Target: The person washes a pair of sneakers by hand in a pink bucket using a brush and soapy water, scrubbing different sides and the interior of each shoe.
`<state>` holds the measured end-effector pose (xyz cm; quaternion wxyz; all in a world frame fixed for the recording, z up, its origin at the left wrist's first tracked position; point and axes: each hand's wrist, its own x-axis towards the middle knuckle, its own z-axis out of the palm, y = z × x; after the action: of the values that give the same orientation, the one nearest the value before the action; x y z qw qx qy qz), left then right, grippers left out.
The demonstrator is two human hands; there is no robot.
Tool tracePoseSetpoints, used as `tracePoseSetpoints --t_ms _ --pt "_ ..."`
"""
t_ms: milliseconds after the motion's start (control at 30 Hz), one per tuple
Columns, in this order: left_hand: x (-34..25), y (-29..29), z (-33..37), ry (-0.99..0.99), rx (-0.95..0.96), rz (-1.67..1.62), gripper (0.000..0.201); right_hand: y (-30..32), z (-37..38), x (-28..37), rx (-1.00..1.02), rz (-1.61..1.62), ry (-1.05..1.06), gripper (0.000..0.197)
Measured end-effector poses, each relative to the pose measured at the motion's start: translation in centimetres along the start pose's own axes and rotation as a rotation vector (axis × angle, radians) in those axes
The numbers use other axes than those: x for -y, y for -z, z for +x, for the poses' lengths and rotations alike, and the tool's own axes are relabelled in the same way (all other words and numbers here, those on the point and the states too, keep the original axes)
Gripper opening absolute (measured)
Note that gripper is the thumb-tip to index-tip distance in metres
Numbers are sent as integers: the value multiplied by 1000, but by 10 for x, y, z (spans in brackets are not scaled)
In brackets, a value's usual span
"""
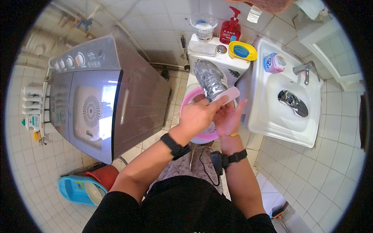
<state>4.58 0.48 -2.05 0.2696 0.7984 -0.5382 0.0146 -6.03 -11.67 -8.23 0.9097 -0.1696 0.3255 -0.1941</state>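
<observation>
Two shoes show: one grey shoe reaching over one pink basin, one dark shoe lying in one white sink. The left hand's fingers close around one pink flat tool; the right hand turns palm up beside it, its grip unclear.

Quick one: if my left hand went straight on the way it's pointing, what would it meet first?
Your left hand would meet the pink oblong tool first; it's at the fingertips and seems already gripped. Depth beyond is unclear.
</observation>
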Motion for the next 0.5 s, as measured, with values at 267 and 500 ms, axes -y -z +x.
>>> tracePoseSetpoints --t_ms 267,500 --pt "13 7 -13 -13 99 35 46 -31 -14 4 -85 8 72 94" --pt "-4 -9 2 -35 -3 41 56 -44 -14 -4 -77 118 92 91"
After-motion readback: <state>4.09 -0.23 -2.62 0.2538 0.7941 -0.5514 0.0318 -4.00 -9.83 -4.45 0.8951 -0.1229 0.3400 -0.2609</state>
